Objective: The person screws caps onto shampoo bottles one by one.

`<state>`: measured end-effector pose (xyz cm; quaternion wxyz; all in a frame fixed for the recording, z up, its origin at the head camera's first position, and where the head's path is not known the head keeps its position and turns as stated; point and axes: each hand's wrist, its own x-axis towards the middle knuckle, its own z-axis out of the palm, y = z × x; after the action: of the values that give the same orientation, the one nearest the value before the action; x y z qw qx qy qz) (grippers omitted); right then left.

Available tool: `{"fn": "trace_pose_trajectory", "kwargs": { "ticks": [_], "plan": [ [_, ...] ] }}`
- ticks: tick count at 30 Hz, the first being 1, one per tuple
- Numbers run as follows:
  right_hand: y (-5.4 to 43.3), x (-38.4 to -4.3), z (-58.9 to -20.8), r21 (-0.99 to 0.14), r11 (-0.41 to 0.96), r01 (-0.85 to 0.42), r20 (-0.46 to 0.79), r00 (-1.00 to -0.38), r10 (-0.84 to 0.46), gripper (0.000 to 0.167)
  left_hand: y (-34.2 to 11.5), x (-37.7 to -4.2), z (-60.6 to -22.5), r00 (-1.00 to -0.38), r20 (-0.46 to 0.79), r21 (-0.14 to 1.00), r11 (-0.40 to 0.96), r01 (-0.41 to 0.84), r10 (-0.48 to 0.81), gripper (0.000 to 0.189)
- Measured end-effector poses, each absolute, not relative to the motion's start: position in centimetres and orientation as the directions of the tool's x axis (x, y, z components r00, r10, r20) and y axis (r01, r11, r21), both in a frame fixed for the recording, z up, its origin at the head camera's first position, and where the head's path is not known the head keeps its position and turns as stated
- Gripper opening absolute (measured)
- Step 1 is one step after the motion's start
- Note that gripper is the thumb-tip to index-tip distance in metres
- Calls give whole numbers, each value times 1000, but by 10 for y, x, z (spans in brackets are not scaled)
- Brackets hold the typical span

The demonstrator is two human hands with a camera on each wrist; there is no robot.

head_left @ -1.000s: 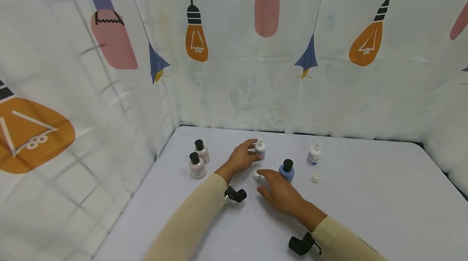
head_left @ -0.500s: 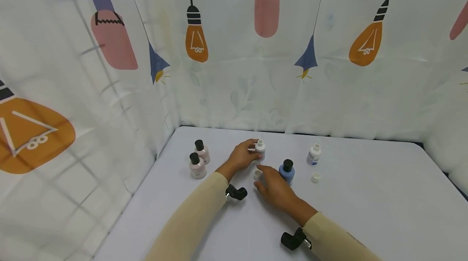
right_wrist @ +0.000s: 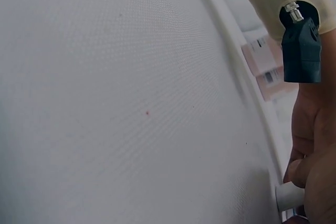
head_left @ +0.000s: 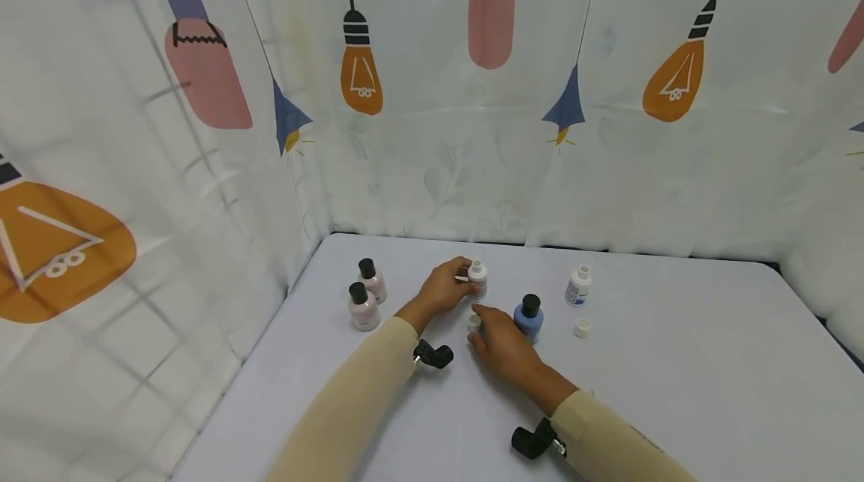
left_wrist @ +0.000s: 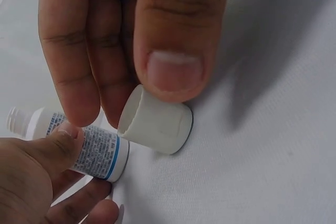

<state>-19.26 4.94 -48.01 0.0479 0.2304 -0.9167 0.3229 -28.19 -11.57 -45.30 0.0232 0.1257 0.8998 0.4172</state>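
Observation:
My left hand grips a small white open-necked bottle with a printed label. That bottle stands at the left of the left wrist view, the left thumb across its label. My right hand lies low over the table, thumb and fingers spread around a white screw cap. In the left wrist view the cap sits on the cloth below the right thumb; whether the fingertips touch it I cannot tell. Just beyond the right hand stands a blue bottle with a black cap.
Two pale pink bottles with black caps, a rear one and a front one, stand at the left. Another uncapped white bottle stands right, a loose white cap before it. A patterned curtain rises behind the table.
My right hand has shifted slightly left and forward, bringing the white cap between its thumb and index finger. The left hand keeps hold of the white bottle, almost still.

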Motion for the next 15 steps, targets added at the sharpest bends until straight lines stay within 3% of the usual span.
{"fn": "trace_pose_trajectory", "kwargs": {
  "ticks": [15],
  "plan": [
    [45, -193, -482, -537, 700, -472, 280, -882, -380, 40, -125, -275, -452, -963, 60, 736, 641, 220, 261, 32]
  ]
}}
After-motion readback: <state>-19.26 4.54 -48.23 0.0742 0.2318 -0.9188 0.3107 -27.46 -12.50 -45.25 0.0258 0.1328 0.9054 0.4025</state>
